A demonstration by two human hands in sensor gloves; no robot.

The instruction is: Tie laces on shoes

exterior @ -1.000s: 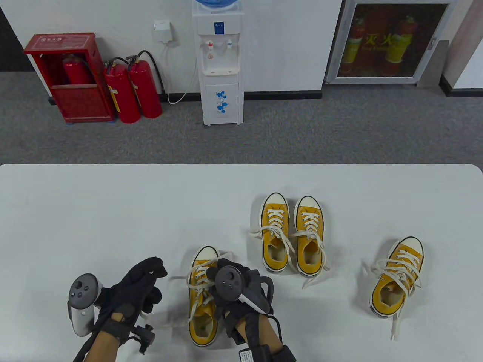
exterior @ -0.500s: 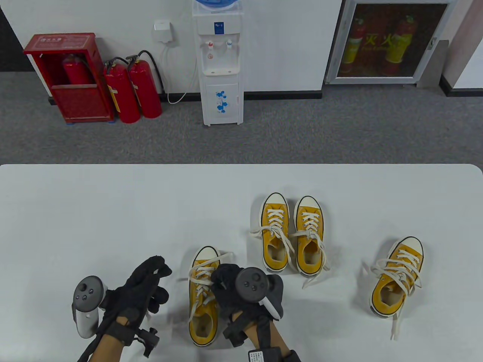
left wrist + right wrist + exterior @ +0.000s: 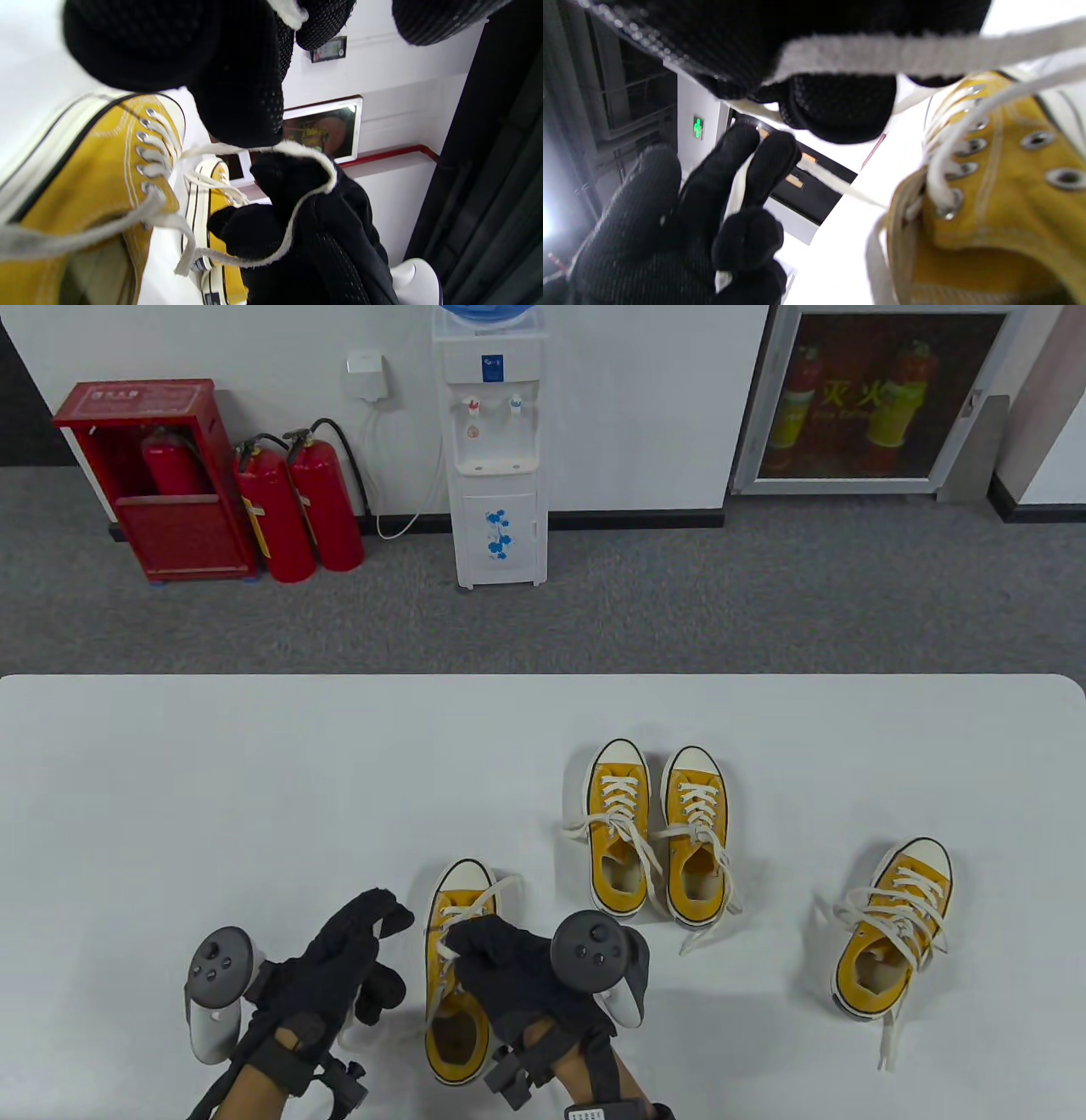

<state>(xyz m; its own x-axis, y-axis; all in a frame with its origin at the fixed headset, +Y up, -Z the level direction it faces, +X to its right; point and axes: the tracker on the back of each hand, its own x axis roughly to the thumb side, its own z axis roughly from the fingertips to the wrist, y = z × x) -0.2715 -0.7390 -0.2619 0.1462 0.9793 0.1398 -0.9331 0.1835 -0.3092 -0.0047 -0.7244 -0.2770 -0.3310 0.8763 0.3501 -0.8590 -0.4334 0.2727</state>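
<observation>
Left hand [image 3: 335, 963]: black knit mesh glove, dotted weave; grey-and-white tracker [image 3: 216, 988] with round dark face and small buttons strapped on back; black wrist strap with small black camera mount [image 3: 344, 1082]. Right hand [image 3: 517, 976]: same black mesh glove, same grey-and-white tracker [image 3: 598, 954]; black bracket [image 3: 509, 1073] at wrist, black forearm band with white printed label [image 3: 594, 1111].
</observation>
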